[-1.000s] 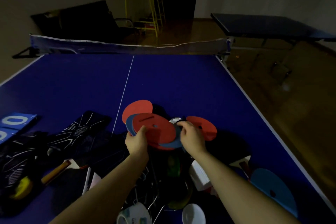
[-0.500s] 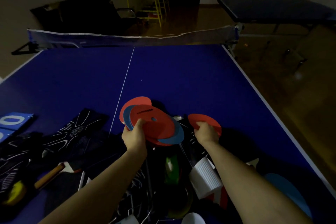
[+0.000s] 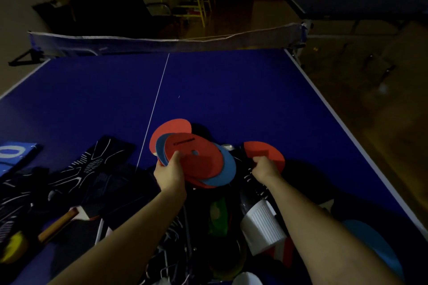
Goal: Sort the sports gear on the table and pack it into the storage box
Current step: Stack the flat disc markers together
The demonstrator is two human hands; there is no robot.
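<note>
Dim blue table-tennis table [image 3: 231, 90] holds the clutter. Left hand [image 3: 170, 172] grips a fanned stack of discs [image 3: 199, 162] near centre; right hand [image 3: 265, 169] pinches a red disc [image 3: 266, 152]. Squaring edges before adding it should help.

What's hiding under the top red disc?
Under the top red disc peek blue discs and another red disc, fanned in the left hand. Their middles are covered.

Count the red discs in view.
At least 3: one rear and one on top of the left hand's stack, one in the right hand. More may hide in the stack.
</note>
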